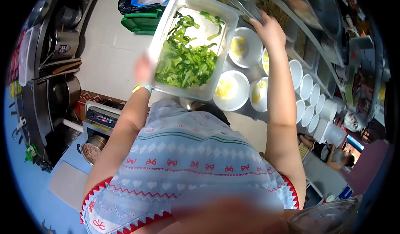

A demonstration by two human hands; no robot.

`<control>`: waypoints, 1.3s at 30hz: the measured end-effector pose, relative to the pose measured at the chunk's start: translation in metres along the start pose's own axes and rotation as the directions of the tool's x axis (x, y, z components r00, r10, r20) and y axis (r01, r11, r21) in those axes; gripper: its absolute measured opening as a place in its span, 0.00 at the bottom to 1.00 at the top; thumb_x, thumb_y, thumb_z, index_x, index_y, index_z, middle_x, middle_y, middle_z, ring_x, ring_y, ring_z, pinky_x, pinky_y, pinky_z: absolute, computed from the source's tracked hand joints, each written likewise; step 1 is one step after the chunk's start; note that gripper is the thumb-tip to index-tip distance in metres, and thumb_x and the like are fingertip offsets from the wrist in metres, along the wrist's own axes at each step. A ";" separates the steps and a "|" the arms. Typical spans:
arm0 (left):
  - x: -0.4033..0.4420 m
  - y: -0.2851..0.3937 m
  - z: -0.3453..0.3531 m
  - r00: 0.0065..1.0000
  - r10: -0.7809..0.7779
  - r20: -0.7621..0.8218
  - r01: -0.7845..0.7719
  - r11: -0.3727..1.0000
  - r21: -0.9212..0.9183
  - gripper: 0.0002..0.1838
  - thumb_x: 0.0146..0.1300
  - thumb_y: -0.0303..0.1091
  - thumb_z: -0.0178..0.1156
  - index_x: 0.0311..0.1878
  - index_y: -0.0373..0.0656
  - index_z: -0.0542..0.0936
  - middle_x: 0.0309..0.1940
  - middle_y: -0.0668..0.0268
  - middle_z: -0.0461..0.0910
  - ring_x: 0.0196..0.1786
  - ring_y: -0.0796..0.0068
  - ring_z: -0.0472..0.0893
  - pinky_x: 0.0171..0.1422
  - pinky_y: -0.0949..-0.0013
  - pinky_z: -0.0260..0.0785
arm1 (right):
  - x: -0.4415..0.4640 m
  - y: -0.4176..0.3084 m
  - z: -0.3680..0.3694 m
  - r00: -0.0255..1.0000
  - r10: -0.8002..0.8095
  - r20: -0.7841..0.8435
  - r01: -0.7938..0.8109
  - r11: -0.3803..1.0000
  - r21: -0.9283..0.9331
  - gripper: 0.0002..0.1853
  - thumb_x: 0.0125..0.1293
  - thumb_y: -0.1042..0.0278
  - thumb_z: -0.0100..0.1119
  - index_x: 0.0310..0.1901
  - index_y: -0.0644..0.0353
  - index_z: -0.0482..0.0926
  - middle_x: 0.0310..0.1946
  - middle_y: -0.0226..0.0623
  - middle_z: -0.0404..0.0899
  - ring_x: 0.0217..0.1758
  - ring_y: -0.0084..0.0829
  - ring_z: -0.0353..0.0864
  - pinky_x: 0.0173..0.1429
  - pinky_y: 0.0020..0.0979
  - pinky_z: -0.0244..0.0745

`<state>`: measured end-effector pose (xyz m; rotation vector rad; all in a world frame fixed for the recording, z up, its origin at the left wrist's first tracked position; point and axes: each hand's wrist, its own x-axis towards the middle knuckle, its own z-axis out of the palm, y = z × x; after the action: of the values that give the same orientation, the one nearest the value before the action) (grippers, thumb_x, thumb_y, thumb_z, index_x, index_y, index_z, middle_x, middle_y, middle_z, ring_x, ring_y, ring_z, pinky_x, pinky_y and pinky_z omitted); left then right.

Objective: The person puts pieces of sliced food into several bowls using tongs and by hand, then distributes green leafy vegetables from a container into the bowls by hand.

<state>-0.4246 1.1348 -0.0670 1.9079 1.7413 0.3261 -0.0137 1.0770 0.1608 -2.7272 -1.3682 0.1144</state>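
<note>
My left hand [143, 69], partly blurred, is at the left wall of a white plastic tub [228, 46] and grips it; its fingertips are hidden. Chopped cooked green vegetables [187, 63] lie in the tub, mostly toward my side. My right hand [271, 30] is closed on metal tongs [241, 5], whose slotted end points to the upper left, above the food containers. Beneath my right forearm and beside the tub stand white bowls [246, 77] with yellow bits in them.
Several empty white cups [306, 87] stand in rows on the right. Noodles [271, 9] fill a container at the back. A green bin [141, 22] with a black bag is on the floor. At lower left sits a pot [93, 146]. Another person [339, 159] is at far right.
</note>
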 end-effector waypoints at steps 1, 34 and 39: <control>-0.003 0.006 0.004 0.999 -0.007 0.038 0.006 1.000 0.025 0.21 0.73 0.50 0.43 0.53 0.48 0.78 0.50 0.56 0.81 0.58 0.51 0.76 0.61 0.53 0.68 | 0.024 -0.008 -0.001 0.995 0.065 0.077 -0.060 0.996 -0.073 0.32 0.60 0.42 0.65 0.62 0.52 0.77 0.56 0.43 0.81 0.58 0.43 0.80 0.55 0.40 0.77; -0.002 0.012 -0.009 1.000 0.020 -0.003 -0.020 0.996 0.088 0.17 0.71 0.45 0.48 0.54 0.48 0.77 0.49 0.61 0.81 0.53 0.55 0.78 0.55 0.53 0.74 | 0.103 -0.003 0.058 0.957 -0.036 0.287 -0.150 0.785 0.601 0.28 0.61 0.51 0.69 0.61 0.52 0.80 0.50 0.41 0.85 0.51 0.29 0.81 0.59 0.30 0.71; 0.000 0.014 -0.004 0.999 0.024 0.022 -0.026 0.997 0.072 0.17 0.72 0.45 0.46 0.54 0.47 0.77 0.49 0.58 0.81 0.54 0.53 0.77 0.56 0.52 0.72 | 0.100 0.029 0.076 0.976 0.047 0.213 -0.149 0.855 0.496 0.28 0.61 0.50 0.68 0.61 0.51 0.80 0.52 0.43 0.84 0.54 0.32 0.82 0.60 0.32 0.71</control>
<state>-0.4150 1.1350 -0.0568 1.9780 1.7384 0.2541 0.0607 1.1434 0.0796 -2.3703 -1.0380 0.6676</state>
